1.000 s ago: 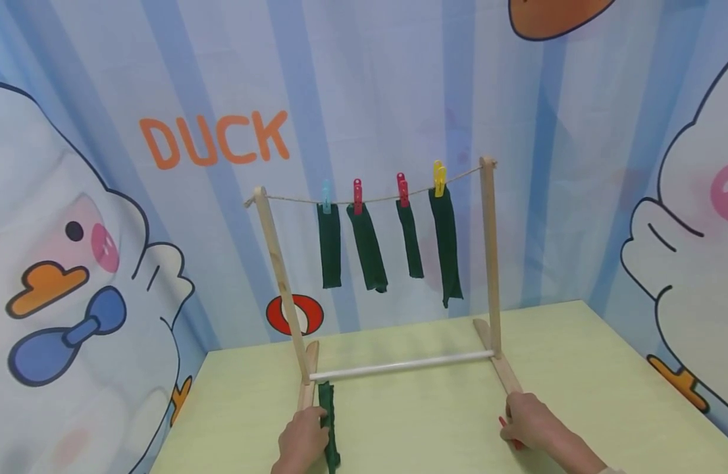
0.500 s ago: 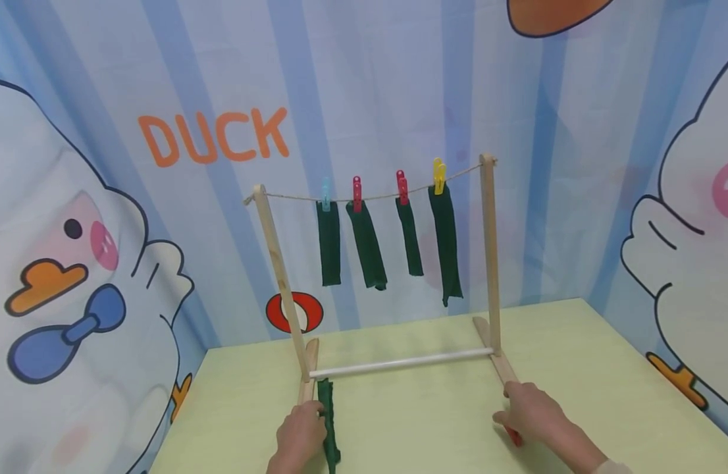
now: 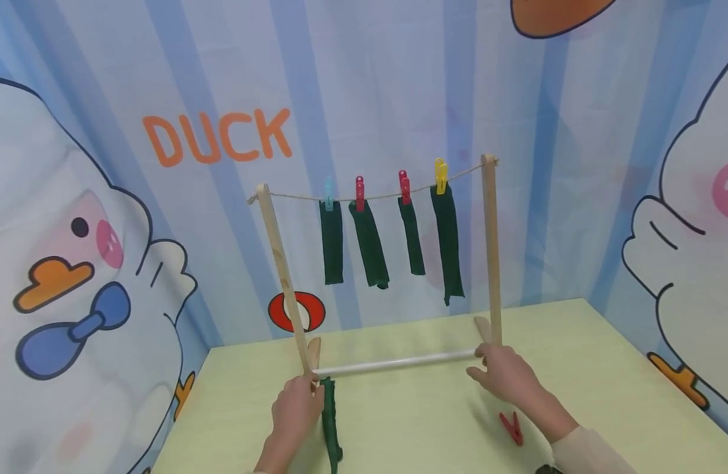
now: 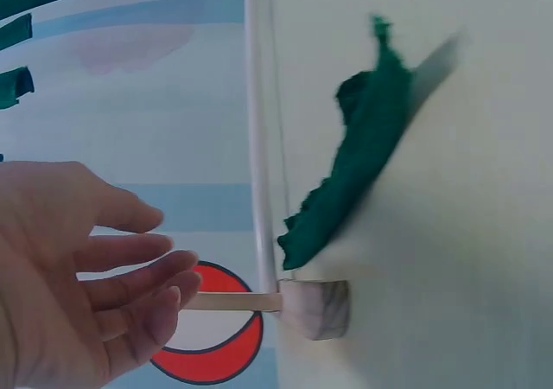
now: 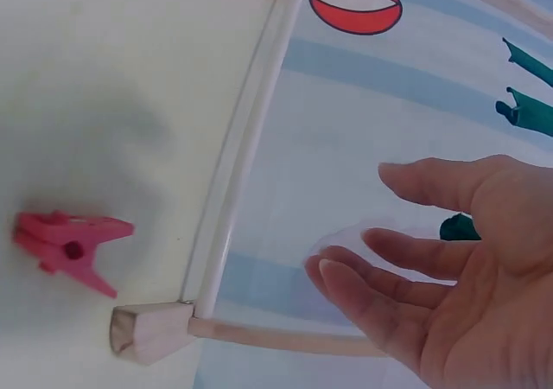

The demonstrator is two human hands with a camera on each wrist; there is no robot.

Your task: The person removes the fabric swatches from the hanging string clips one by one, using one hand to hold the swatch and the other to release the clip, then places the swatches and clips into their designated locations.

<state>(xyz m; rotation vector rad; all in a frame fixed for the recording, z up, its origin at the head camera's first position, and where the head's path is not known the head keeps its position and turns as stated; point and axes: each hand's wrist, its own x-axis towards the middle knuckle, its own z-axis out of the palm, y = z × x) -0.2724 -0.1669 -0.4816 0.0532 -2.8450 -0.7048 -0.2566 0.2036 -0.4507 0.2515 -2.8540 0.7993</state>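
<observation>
My left hand (image 3: 295,408) is raised beside the base of the left post, and the left wrist view shows its fingers loosely bent with nothing in them. A dark green cloth strip (image 4: 354,156), perhaps a small sock, lies on the table just right of that hand. My right hand (image 3: 509,376) hovers by the foot of the right post, fingers apart and holding nothing. Below it on the table lies a red clothespin (image 3: 512,428). Between the posts of the wooden drying rack (image 3: 492,250), several green cloth pieces (image 3: 371,247) hang from a string.
A light blue clothespin (image 3: 328,196), two red ones and a yellow clothespin (image 3: 441,176) pinch the hanging cloths. A white rod (image 3: 399,363) joins the posts low down. The pale yellow table (image 3: 417,421) ends at a striped duck curtain (image 3: 376,92).
Both hands have moved forward and up from the front of the rack's feet toward its posts. My right hand has left the red clothespin, which now lies fully in view.
</observation>
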